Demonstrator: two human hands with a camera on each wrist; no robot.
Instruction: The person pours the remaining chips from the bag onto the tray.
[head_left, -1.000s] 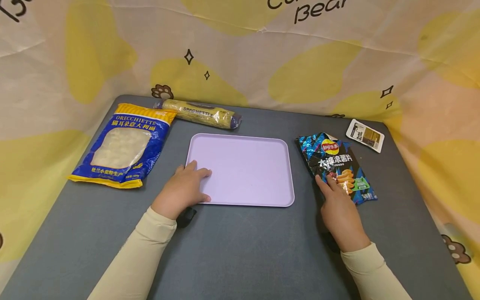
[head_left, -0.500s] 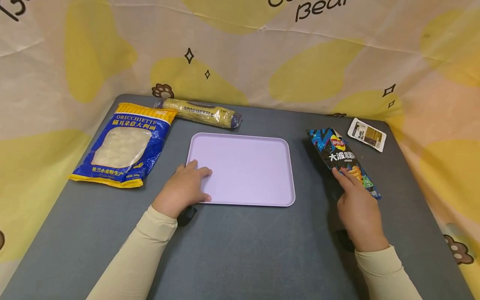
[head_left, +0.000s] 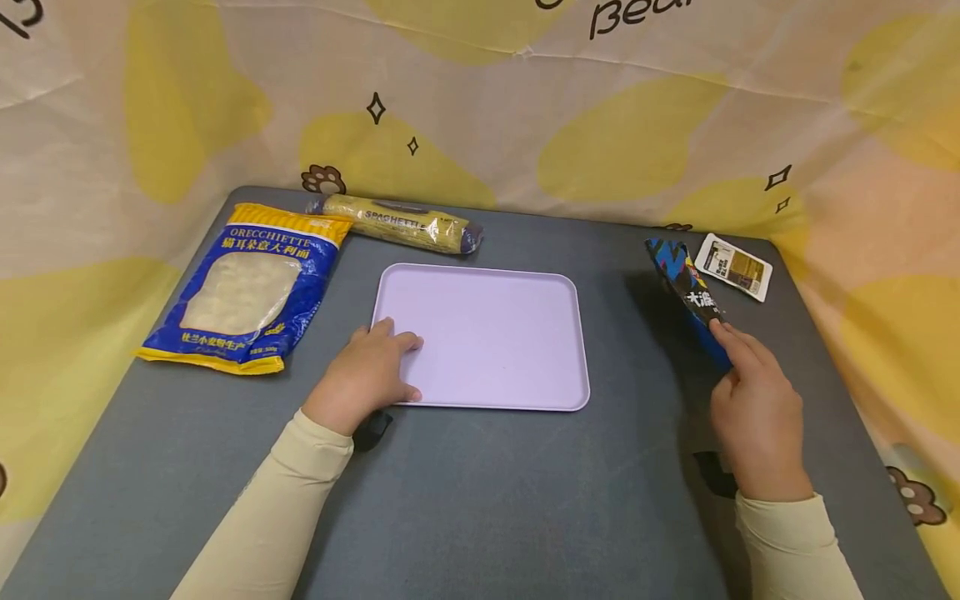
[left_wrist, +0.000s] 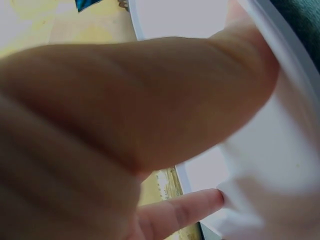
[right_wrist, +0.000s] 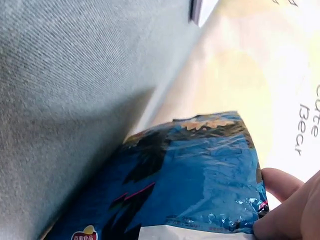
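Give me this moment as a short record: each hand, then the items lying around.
Left hand: touching the lilac tray at its near left corner
Right hand: gripping the blue-and-black chip bag, which is tilted
Left of tray: Orecchiette bag
Behind tray: spaghetti pack
Far right: small white-edged packet
Surface: grey table

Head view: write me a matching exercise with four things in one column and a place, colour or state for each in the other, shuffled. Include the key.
Things
1. tray
2. chip bag
3. spaghetti pack
4. orecchiette bag

Descriptions
A. blue, with yellow bands at both ends
B. gripped by the right hand
C. near the back edge of the table, beyond the tray
D. pale purple, touched by the left hand

Right pairs: 1-D, 2-B, 3-C, 4-A
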